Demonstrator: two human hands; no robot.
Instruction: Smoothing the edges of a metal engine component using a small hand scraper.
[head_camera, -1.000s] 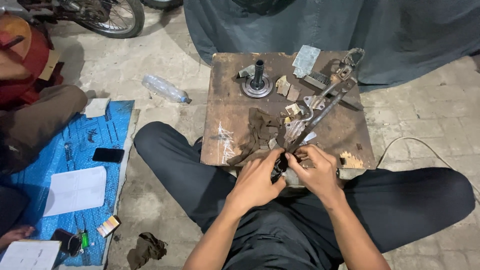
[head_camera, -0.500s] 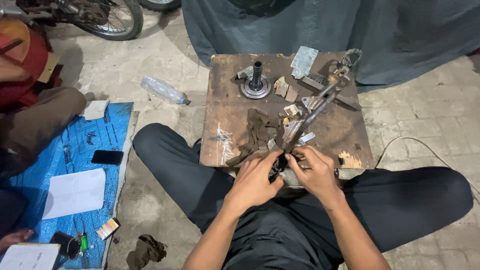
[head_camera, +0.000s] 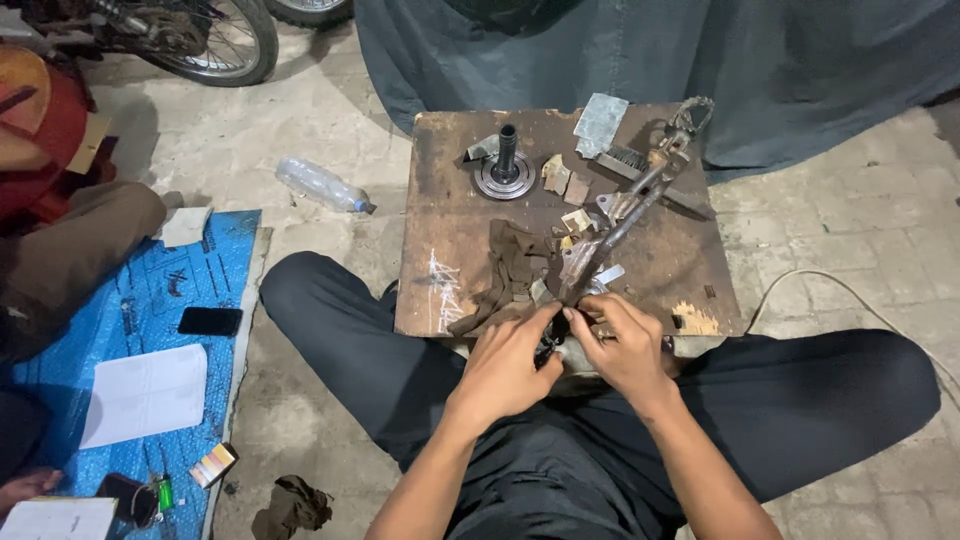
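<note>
- Head view: left hand (head_camera: 510, 362) and right hand (head_camera: 622, 345) both in a closed grip on the near end of a long rusty metal part (head_camera: 625, 210), at the counter's near edge.
- Against half a second ago, hands and part sit about the same.
- Outward on the wooden counter (head_camera: 450, 200): dark rag (head_camera: 505, 270), round flanged piece (head_camera: 505, 172).
- Beyond, on concrete floor: plastic bottle (head_camera: 320, 185), blue mat (head_camera: 150, 300), phone (head_camera: 210, 321), motorbike wheel (head_camera: 215, 40).

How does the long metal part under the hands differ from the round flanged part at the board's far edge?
The long metal part lies flat, slanting across the board; the round flanged part stands upright on its disc base. The long one is rusty brown and has both hands at its near end, left hand and right hand; the flanged one is dark and untouched. Both rest on the wooden board.
</note>
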